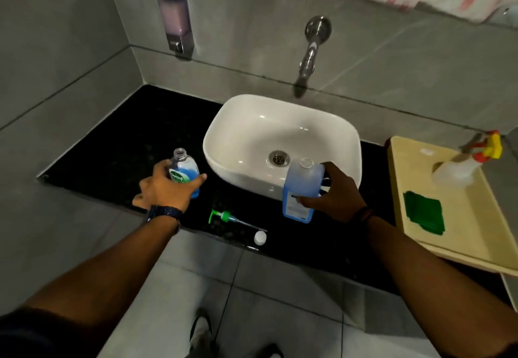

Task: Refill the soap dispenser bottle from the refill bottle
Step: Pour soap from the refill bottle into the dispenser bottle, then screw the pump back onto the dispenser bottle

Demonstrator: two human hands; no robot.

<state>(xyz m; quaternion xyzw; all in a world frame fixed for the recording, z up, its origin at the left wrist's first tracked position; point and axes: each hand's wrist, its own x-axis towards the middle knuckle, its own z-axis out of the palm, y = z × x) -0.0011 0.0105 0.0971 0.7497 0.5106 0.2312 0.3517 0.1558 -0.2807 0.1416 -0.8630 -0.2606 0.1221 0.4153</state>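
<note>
My left hand grips the soap dispenser bottle, a clear bottle with blue liquid and a green label, upright on the black counter with its neck uncapped. My right hand holds the refill bottle, a squarish translucent bottle of blue liquid, upright and uncapped, in front of the white basin. The green pump head with its tube lies on the counter between my hands. A white cap lies near the counter's front edge.
A wall tap hangs over the basin. A wall-mounted soap dispenser is at the back left. To the right, a beige tray holds a spray bottle and a green cloth.
</note>
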